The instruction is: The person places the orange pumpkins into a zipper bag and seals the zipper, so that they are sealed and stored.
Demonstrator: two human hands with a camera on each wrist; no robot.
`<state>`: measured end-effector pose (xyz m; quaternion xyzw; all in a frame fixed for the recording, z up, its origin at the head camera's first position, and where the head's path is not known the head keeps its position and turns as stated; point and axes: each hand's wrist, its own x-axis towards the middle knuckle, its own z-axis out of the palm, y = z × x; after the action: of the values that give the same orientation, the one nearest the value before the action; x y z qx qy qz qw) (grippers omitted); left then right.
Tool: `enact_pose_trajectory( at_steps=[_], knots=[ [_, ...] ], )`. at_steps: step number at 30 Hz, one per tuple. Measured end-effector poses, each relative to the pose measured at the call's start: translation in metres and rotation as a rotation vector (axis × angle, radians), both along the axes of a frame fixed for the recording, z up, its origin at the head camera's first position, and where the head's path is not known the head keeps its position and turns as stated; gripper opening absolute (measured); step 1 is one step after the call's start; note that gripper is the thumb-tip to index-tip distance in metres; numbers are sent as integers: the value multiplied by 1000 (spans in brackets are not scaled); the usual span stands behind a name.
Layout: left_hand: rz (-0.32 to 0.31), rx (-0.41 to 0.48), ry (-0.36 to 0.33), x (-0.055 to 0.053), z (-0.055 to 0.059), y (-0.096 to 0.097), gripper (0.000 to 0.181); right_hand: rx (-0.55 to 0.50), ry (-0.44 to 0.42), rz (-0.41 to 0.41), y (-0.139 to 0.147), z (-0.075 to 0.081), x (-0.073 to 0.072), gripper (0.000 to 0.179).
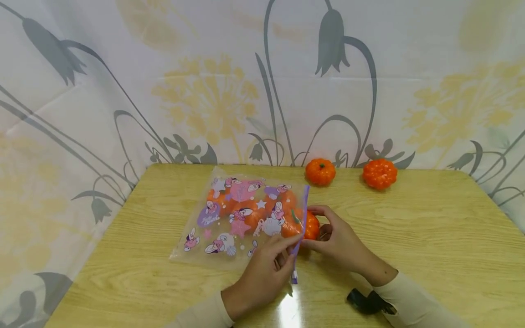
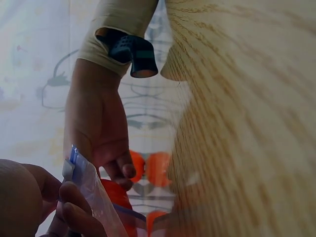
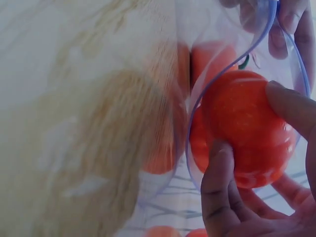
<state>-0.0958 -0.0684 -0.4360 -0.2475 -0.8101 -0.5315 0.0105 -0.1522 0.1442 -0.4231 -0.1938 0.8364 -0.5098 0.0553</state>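
Observation:
A clear zip bag (image 1: pixel 254 248) printed with pink and purple cartoon figures lies on the table, several orange toy pumpkins showing through it. My left hand (image 1: pixel 266 273) pinches the bag's purple zip edge near its front end; the left wrist view shows the slider close to those fingers. With thumb and fingers, my right hand (image 1: pixel 340 237) grips a shiny orange toy pumpkin (image 3: pixel 249 123) at the bag's mouth. In the right wrist view the zip edge (image 3: pixel 190 126) curves around this pumpkin, which is partly inside. Its far side is hidden from the head view.
Two more toy pumpkins stand at the back of the wooden table, one (image 1: pixel 320 172) behind the bag's mouth and another (image 1: pixel 379 174) farther right. A flower-printed cloth (image 1: pixel 287 91) hangs behind the table. A black device (image 1: pixel 365 301) sits by the right sleeve.

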Motion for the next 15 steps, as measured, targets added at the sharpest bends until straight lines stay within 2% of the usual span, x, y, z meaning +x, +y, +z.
enact_pose_trajectory(
  at_steps=[5, 10, 15],
  knots=[
    [2, -3, 16, 0, 0, 0, 43, -40, -45, 81, 2, -2, -1, 72],
    [4, -13, 1, 1, -2, 0, 42, -97, -137, 188, 3, -5, -1, 66],
    [-6, -15, -9, 1, -3, -1, 42, -100, -181, 177, 4, -6, -1, 59]
  ],
)
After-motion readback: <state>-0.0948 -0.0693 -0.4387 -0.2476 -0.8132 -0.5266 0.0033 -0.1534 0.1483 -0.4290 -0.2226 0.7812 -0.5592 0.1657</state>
